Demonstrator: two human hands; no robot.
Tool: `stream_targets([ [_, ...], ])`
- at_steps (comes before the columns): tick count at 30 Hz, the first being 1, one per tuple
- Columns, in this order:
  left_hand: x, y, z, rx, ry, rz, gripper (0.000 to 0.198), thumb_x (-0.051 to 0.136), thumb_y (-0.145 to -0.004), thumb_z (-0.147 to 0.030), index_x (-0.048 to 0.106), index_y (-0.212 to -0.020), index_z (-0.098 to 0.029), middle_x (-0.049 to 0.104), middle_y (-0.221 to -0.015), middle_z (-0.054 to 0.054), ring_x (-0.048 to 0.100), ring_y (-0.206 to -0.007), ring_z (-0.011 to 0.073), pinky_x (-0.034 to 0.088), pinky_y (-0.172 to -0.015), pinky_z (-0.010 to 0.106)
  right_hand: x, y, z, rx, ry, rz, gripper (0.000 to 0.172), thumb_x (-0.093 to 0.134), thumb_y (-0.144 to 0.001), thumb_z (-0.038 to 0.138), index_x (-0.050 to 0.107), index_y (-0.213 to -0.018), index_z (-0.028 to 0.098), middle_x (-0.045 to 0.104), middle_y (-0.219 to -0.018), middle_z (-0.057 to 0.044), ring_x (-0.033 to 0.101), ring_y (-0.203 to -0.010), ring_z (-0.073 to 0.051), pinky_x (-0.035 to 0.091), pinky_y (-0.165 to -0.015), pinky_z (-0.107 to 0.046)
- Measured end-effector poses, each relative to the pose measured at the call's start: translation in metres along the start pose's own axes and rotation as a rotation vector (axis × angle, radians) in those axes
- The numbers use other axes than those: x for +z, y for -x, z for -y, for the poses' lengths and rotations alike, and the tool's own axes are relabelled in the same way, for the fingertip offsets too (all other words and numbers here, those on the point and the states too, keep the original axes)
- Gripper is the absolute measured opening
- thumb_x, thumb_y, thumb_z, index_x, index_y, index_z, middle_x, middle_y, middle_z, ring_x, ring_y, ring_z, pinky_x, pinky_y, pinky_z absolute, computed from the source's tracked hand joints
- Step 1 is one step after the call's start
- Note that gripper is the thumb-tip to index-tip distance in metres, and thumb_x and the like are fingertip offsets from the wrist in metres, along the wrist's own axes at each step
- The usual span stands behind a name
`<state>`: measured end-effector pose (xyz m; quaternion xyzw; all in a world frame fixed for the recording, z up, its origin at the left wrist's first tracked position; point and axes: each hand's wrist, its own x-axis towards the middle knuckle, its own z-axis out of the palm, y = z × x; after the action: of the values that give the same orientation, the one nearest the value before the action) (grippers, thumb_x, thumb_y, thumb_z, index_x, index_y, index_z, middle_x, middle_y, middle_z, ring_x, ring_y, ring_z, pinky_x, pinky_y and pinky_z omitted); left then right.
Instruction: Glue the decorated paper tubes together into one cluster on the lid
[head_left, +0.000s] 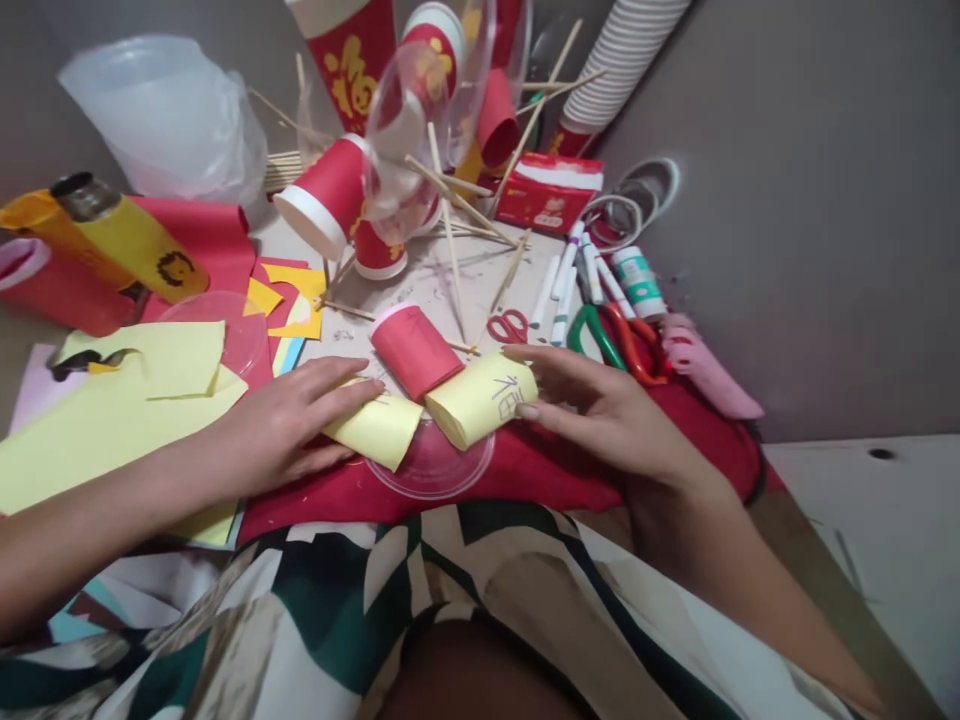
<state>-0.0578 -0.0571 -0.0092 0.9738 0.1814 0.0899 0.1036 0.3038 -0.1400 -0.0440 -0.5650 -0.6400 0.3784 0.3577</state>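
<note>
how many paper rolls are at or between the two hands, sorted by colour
Yellow rolls: 2
Red roll: 1
Total: 3

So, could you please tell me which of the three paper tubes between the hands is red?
The red tube lies farthest forward; the left hand touches one yellow tube and the right hand the other yellow tube.
</note>
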Motion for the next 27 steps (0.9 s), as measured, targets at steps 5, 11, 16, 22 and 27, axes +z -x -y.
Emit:
stream_targets([
  [5, -0.004, 0.000, -0.004, -0.004, -0.021, -0.006, 0.055, 0.062, -0.101, -0.030, 0.046, -0.151, -0.013, 0.055, -0.149, 0.028, 0.058, -0.137, 0.0404, 0.057, -0.107, 0.053, 0.001, 0.001, 0.004, -0.011, 0.014, -0.004, 0.054, 0.075, -0.088, 0.043, 0.068, -0.138, 0.023, 0.072, -0.133, -0.009, 0.072, -0.094, -0.019, 0.060, -0.082, -0.032],
  [11, -0.008, 0.005, -0.006, -0.036, -0.003, 0.019, 0.062, 0.064, -0.100, -0.032, 0.042, -0.155, -0.017, 0.050, -0.155, 0.026, 0.055, -0.142, 0.0389, 0.055, -0.111, 0.050, 0.001, 0.000, -0.001, -0.006, -0.012, -0.026, 0.055, 0.077, -0.086, 0.042, 0.067, -0.137, 0.025, 0.072, -0.136, -0.009, 0.073, -0.099, -0.021, 0.062, -0.082, -0.031],
  [16, -0.015, 0.007, -0.009, -0.055, -0.007, 0.013, 0.062, 0.063, -0.101, -0.034, 0.040, -0.156, -0.018, 0.048, -0.157, 0.027, 0.052, -0.145, 0.0369, 0.054, -0.112, 0.051, 0.000, 0.000, -0.003, -0.034, 0.039, -0.070, 0.056, 0.078, -0.085, 0.042, 0.067, -0.137, 0.026, 0.075, -0.128, -0.009, 0.074, -0.094, -0.020, 0.064, -0.079, -0.030],
  [22, -0.028, 0.013, -0.009, -0.094, 0.084, -0.032, 0.068, 0.066, -0.100, -0.042, 0.040, -0.159, -0.021, 0.048, -0.161, 0.023, 0.051, -0.148, 0.0331, 0.052, -0.116, 0.050, -0.006, 0.003, -0.013, 0.004, 0.143, -0.146, 0.053, 0.077, -0.086, 0.045, 0.068, -0.136, 0.031, 0.079, -0.113, -0.006, 0.076, -0.093, -0.022, 0.064, -0.082, -0.030],
  [27, -0.046, 0.015, 0.002, -0.200, 0.137, -0.351, 0.050, 0.071, -0.097, -0.029, 0.059, -0.145, -0.021, 0.070, -0.141, 0.015, 0.068, -0.130, 0.0250, 0.057, -0.111, 0.039, -0.009, 0.010, -0.029, -0.028, 0.040, -0.214, 0.053, 0.073, -0.090, 0.047, 0.065, -0.140, 0.030, 0.079, -0.116, -0.010, 0.077, -0.089, -0.026, 0.068, -0.081, -0.039],
])
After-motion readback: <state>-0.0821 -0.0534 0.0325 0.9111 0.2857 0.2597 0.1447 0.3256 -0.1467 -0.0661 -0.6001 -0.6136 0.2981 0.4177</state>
